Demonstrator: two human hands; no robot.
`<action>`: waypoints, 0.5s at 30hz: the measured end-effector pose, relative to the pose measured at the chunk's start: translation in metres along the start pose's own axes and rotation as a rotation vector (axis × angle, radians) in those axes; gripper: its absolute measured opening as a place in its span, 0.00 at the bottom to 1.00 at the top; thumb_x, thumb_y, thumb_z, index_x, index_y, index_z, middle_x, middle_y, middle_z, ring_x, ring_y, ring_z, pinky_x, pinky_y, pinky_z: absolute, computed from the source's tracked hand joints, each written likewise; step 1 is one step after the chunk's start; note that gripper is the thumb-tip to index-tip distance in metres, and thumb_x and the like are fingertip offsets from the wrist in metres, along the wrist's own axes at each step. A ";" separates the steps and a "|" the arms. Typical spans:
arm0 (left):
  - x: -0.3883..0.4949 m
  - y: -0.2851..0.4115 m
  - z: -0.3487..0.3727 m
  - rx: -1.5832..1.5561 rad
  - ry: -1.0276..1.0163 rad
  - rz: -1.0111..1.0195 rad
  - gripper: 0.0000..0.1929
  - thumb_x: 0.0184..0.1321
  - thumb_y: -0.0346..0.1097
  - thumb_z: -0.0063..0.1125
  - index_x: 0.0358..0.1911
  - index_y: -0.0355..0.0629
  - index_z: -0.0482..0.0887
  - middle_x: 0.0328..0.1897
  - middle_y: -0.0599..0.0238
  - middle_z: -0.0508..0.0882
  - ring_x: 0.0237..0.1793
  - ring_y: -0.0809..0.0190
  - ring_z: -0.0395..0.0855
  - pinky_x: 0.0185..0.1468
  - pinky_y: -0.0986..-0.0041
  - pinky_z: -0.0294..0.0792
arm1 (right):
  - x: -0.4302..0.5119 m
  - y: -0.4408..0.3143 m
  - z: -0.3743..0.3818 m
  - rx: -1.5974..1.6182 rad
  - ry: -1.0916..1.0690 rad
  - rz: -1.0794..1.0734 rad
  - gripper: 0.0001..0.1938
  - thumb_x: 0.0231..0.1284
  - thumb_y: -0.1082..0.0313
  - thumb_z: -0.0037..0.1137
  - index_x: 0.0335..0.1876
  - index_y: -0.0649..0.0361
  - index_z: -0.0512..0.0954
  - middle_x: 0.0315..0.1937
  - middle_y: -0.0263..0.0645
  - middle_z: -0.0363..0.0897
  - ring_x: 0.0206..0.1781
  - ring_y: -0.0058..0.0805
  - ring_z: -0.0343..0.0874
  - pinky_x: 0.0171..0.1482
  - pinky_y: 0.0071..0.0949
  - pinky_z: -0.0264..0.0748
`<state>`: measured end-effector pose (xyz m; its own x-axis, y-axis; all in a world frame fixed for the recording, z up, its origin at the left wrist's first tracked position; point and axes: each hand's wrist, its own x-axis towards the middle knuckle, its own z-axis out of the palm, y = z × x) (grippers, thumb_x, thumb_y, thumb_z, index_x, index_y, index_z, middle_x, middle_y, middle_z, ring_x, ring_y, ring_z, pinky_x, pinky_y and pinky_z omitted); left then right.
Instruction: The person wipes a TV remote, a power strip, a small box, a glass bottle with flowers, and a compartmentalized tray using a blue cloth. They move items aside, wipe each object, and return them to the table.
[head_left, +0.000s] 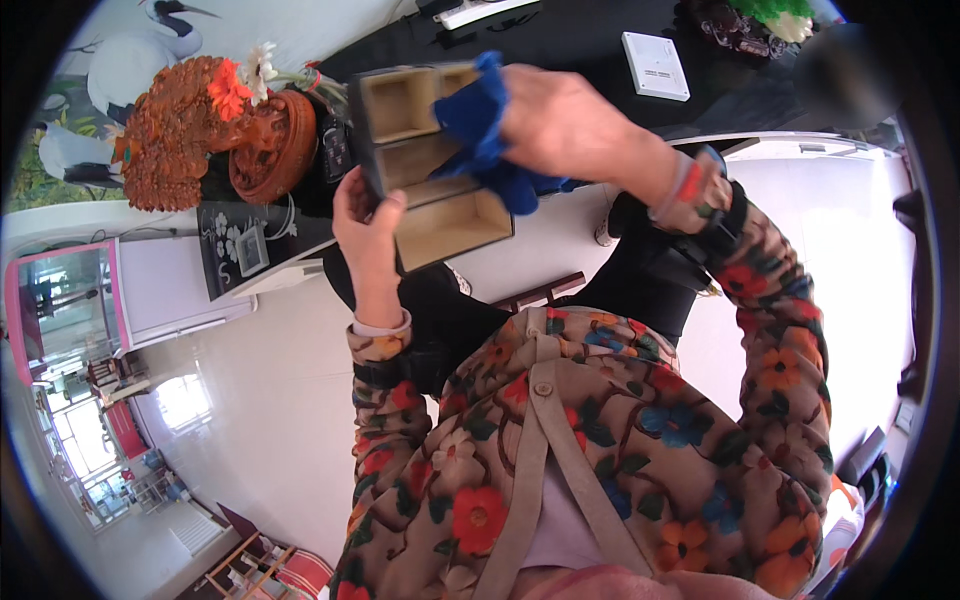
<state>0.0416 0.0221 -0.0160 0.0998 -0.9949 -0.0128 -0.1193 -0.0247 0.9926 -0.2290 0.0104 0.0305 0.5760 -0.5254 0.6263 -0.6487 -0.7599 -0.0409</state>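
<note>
A dark box with tan-lined compartments (454, 229) is tilted up over the near edge of the black table. My left hand (371, 232) grips its left side, the thumb over the rim and the fingers behind. In my right hand (562, 124) is a blue cloth (476, 112), bunched and hanging over the box's right part. The cloth covers some of the upper and middle compartments. The compartments that show hold nothing visible. My right hand is slightly blurred.
Left of the box stand a carved reddish-brown ornament (274, 150), flowers (229, 88) and a dark keypad device (336, 150). A white square device (655, 66) lies farther right on the black table (570, 45). A white power strip (484, 11) is at the back. A framed picture (252, 250) is near the left corner.
</note>
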 end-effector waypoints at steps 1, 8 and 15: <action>-0.001 0.000 -0.005 -0.158 0.034 -0.024 0.29 0.53 0.27 0.64 0.60 0.30 0.70 0.54 0.58 0.79 0.51 0.64 0.79 0.55 0.74 0.70 | -0.011 0.004 -0.007 0.031 -0.006 0.185 0.09 0.59 0.67 0.60 0.35 0.65 0.74 0.29 0.44 0.76 0.36 0.41 0.81 0.41 0.33 0.80; -0.004 0.004 -0.010 -0.267 0.015 -0.031 0.29 0.53 0.29 0.63 0.59 0.31 0.69 0.51 0.59 0.78 0.49 0.65 0.77 0.55 0.75 0.69 | -0.039 0.013 0.000 0.659 0.384 0.940 0.16 0.74 0.59 0.49 0.52 0.65 0.75 0.32 0.27 0.78 0.35 0.14 0.74 0.39 0.21 0.74; -0.007 0.011 0.012 -0.278 0.002 -0.020 0.29 0.52 0.27 0.64 0.59 0.33 0.69 0.53 0.59 0.76 0.51 0.65 0.75 0.56 0.76 0.68 | -0.016 -0.044 0.016 0.337 0.408 0.418 0.13 0.56 0.65 0.65 0.43 0.63 0.80 0.25 0.47 0.78 0.33 0.43 0.80 0.39 0.35 0.80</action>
<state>0.0278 0.0276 -0.0062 0.1009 -0.9944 -0.0328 0.1585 -0.0165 0.9872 -0.2018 0.0462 0.0100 0.0333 -0.6647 0.7464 -0.5473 -0.6370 -0.5429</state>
